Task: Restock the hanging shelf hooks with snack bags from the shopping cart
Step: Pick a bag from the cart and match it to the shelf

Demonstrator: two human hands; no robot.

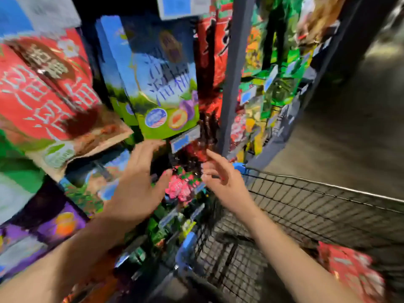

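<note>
Both hands reach toward the hanging shelf in a blurred view. My left hand point(140, 182) is open with fingers spread, just left of a dark red snack bag point(192, 149) hanging below a blue price tag point(184, 141). My right hand point(223, 178) is open too, index finger pointing up at that bag's right edge. A pink and red snack bag point(182, 189) hangs between the two hands, lower down. The wire shopping cart point(306, 206) stands at the right, with a red snack bag point(349, 272) lying in it.
Large red point(43, 90) and blue-green point(157, 84) bags hang at upper left, purple bags point(54, 226) at lower left. A grey upright post point(234, 73) divides the shelf from a rack of green bags point(273, 84). Grey floor point(360, 127) lies to the right.
</note>
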